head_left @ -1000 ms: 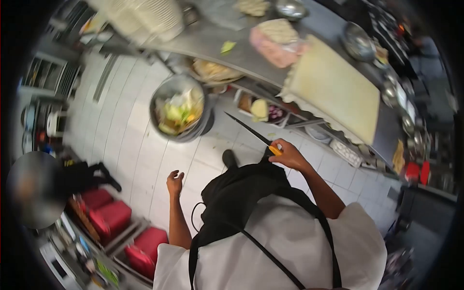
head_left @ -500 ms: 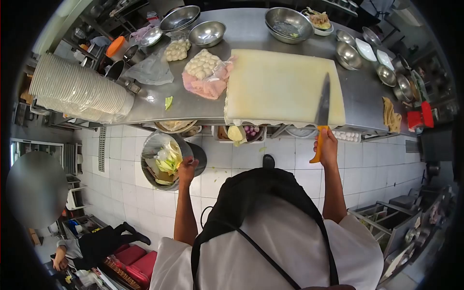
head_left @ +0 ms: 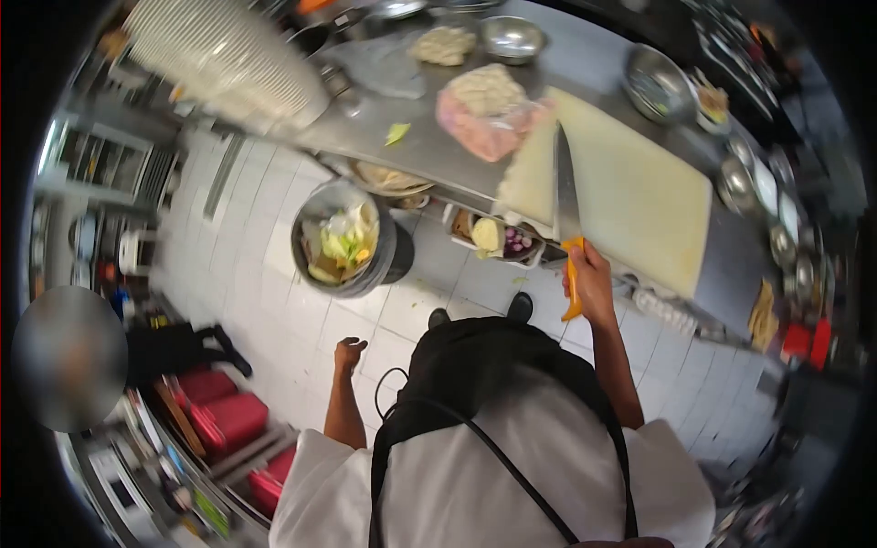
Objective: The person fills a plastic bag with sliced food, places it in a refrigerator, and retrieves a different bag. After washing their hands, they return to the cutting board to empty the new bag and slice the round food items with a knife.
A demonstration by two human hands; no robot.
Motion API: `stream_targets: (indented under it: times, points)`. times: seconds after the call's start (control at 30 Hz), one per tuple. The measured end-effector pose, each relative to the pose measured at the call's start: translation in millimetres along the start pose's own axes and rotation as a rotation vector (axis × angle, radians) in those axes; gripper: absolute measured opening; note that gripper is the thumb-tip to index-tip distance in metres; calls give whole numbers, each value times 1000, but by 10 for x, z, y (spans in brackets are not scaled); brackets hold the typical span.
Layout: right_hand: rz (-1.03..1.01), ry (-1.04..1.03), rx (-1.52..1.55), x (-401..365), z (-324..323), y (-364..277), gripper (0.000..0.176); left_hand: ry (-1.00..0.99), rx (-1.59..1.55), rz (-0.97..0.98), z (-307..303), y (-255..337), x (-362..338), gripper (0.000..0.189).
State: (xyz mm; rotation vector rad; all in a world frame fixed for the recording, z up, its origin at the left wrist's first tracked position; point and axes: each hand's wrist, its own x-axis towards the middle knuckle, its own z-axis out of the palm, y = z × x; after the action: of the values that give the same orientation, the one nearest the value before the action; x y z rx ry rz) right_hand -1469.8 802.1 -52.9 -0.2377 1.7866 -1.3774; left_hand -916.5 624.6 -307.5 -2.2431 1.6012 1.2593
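Observation:
My right hand (head_left: pixel 592 277) is wrapped round the yellow-orange handle of a large kitchen knife (head_left: pixel 566 187). Its blade points away from me, over the left part of a thick, pale cutting board (head_left: pixel 639 183). My left hand (head_left: pixel 349 354) hangs above the tiled floor, loosely open, with nothing visible in it. Beyond that hand stands a grey bin (head_left: pixel 356 285) holding vegetable scraps (head_left: pixel 343 247). Left of the board, a plastic bag of pale round pieces (head_left: pixel 489 91) lies on a pink bag or cloth (head_left: pixel 475 131). A green leaf scrap (head_left: pixel 397 134) is on the steel counter (head_left: pixel 429 151).
A tall stack of white containers (head_left: pixel 228 59) stands at the counter's left end. Metal bowls (head_left: pixel 658 84) line the back and right. Below the counter, a crate (head_left: pixel 455 219) holds purple onions (head_left: pixel 519 241). Another person in dark clothes (head_left: pixel 164 354) is at the left.
My left hand has drawn back from the bin toward my body, and something yellow now lies among the scraps. The view has rotated. My right hand still grips the knife.

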Motion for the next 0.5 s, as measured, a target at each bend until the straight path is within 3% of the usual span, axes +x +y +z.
stream_targets:
  times: [0.17, 0.2, 0.27, 0.33, 0.4, 0.5]
  points:
    - [46, -440, -110, -184, 805, 120, 36, 85, 58, -72, -224, -827, -450, 55]
    - [53, -517, -155, -170, 1049, 251, 37, 135, -28, -100, -399, -615, -798, 53]
    - [34, -626, -223, -6, 1584, 474, 39, 171, -115, -139, -508, -839, -924, 52]
    - [-165, -739, -477, 329, 2157, 831, 42, 199, -231, -180, -558, -1091, -1001, 52]
    - [-884, -635, -909, 753, 2714, 1371, 43, 240, -308, -197, -638, -1233, -1066, 51]
    - [-719, -577, -1268, 1075, 3263, 1825, 39, 317, -375, -193, -809, -1170, -1226, 49]
